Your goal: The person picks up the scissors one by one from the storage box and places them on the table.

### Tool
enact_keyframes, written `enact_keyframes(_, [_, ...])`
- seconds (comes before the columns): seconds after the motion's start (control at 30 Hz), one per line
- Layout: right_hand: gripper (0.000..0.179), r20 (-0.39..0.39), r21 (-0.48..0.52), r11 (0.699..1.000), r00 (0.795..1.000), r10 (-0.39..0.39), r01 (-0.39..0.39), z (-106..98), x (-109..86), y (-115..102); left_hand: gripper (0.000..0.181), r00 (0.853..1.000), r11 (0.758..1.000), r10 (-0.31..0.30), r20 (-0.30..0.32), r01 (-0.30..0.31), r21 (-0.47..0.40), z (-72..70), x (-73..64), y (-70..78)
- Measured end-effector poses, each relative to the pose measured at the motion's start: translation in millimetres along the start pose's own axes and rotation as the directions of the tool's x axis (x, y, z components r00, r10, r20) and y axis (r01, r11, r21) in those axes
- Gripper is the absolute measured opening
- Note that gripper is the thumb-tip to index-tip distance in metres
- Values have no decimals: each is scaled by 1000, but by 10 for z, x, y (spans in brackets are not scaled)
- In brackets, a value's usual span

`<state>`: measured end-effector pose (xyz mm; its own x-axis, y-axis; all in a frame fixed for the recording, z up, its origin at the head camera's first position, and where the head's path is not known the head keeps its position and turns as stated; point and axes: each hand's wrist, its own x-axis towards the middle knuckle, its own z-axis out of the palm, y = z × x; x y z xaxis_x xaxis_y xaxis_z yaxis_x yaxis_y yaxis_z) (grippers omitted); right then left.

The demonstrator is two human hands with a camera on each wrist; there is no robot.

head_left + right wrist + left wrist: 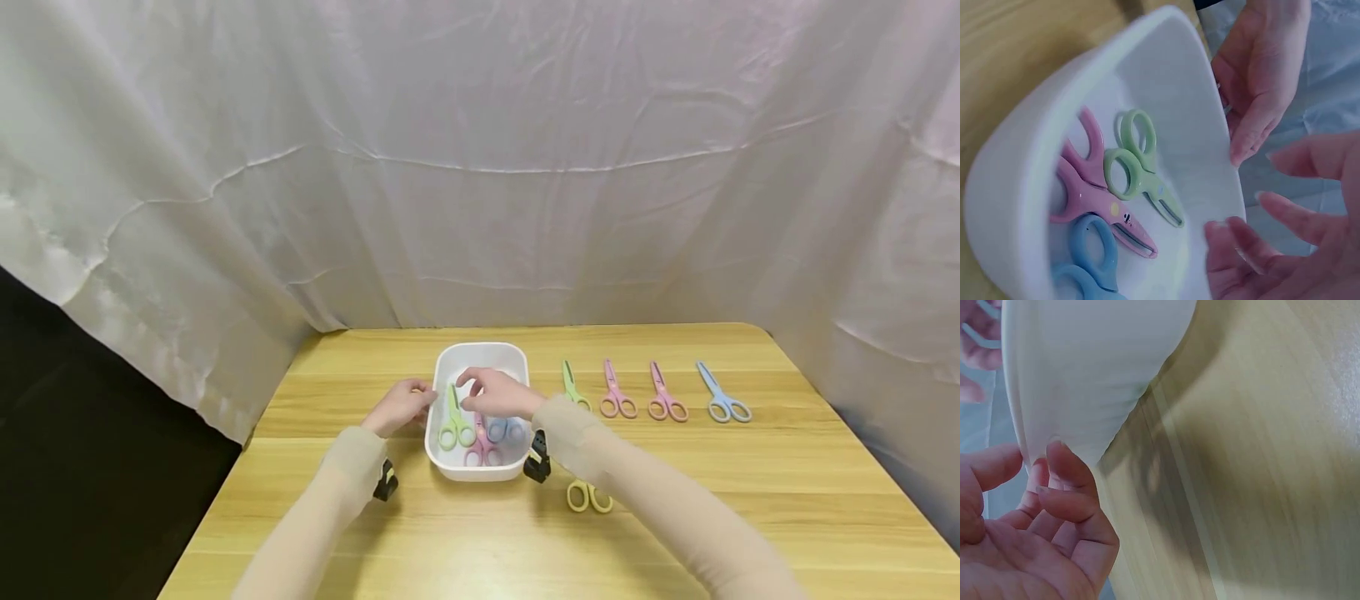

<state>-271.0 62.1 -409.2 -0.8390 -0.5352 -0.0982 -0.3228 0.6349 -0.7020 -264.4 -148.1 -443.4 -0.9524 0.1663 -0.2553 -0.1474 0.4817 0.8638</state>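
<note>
A white plastic bin (pixel 480 476) stands on the table in front of me. Inside lie green scissors (pixel 1141 178), pink scissors (pixel 1110 209) and blue scissors (pixel 1107 265), all flat on its floor. At the bin's left side, my left hand (pixel 401 406) pinches the rim, its thumb at the edge and fingertips against the outer wall in the left wrist view. Over the bin's inside hovers my right hand (pixel 497 393), fingers loosely bent and spread, holding nothing. It is nearest the green scissors' blades.
Right of the bin, a row holds green scissors (pixel 569 381), two pink scissors (pixel 612 387) and blue scissors (pixel 712 385). Yellow scissors (pixel 589 484) lie nearer, partly under my right forearm. A pale curtain (pixel 525 208) hangs behind the wooden table (pixel 787 467).
</note>
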Motion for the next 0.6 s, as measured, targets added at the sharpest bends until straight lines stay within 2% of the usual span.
enact_keyframes(0.1, [41,59,-51,998,998,27,-24,22,65,-21,31,1000,1000,-17,21,17,-4,-19,17,-13])
enact_keyframes(0.33, [47,119,-125,991,991,56,-41,63,186,-71,27,998,999,-42,53,43,-18,-54,30,-16])
enact_keyframes(0.5, [49,180,-190,979,978,108,-73,107,243,-98,24,997,998,-58,55,59,-2,-72,30,-18])
enact_keyframes(0.6, [54,216,-192,972,960,176,-135,116,240,-120,22,997,999,-43,63,43,0,-70,31,-3])
